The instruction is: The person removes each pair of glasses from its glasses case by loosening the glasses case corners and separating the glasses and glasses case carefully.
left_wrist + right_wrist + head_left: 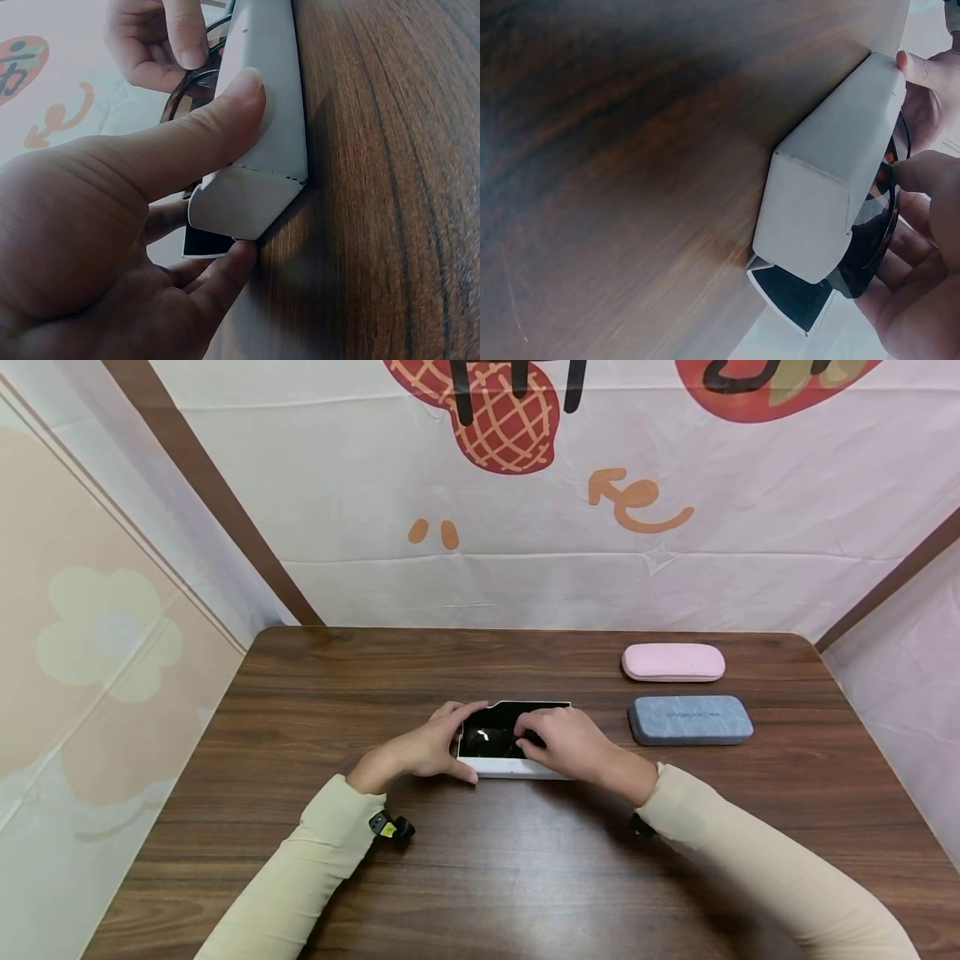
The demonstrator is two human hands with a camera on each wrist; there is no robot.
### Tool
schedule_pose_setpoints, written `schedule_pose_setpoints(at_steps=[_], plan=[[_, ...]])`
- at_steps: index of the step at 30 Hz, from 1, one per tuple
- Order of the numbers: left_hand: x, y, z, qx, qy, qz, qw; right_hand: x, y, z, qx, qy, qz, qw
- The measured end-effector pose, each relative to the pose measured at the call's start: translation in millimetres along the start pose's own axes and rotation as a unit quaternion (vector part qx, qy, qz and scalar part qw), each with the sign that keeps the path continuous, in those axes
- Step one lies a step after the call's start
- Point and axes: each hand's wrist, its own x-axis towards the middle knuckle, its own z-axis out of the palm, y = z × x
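Note:
An opened white glasses case [517, 768] with a black lining lies on the table in front of me. My left hand [427, 745] grips its left end, thumb on the white front wall and fingers round the end and back. Dark sunglasses [868, 236] with brownish mottled parts sit at the case's opening, their lenses rising above the front wall in the right wrist view. My right hand [566, 742] reaches over the case and pinches the sunglasses near their middle. Part of the frame is hidden behind the fingers.
A blue glasses case [690, 720] with lettering lies closed to the right on the wooden table [480, 860]. Behind it is a closed pink glasses case [673, 662]. A printed cloth [337, 510] hangs along the table's back edge.

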Motion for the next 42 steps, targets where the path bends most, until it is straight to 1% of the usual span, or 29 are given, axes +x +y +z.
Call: schedule_pose_setpoints(at_steps=[7,14,20,26,32,36,42], plan=[[0.0,-0.9,0.4,-0.005,0.003,0.006,1.0000,0,2,-1.7,0.016,0.015,-0.001,1.000],[-1.0,-0.1,-0.7,-0.012,0.001,0.003,0.9999,0,4,-5.1,0.024,0.028,-0.010,0.999],[-1.3,-0.8,-0.4,-0.010,0.003,0.006,0.9999,-3,4,-12.2,0.029,0.027,-0.007,0.999],[-1.8,-1.7,-1.0,-0.009,0.004,0.013,0.9999,-7,1,-22.8,0.037,0.031,-0.009,0.999],[-1.2,-3.1,-0.6,-0.014,0.011,0.026,0.9995,-8,-2,-26.4,0.038,0.036,-0.003,0.999],[-1.2,-4.3,0.3,-0.024,0.013,0.029,0.9992,-10,-4,-28.7,0.034,0.039,-0.005,0.999],[-0.7,-7.5,1.0,-0.031,0.014,0.030,0.9990,-13,-11,-33.5,0.032,0.045,-0.016,0.998]])
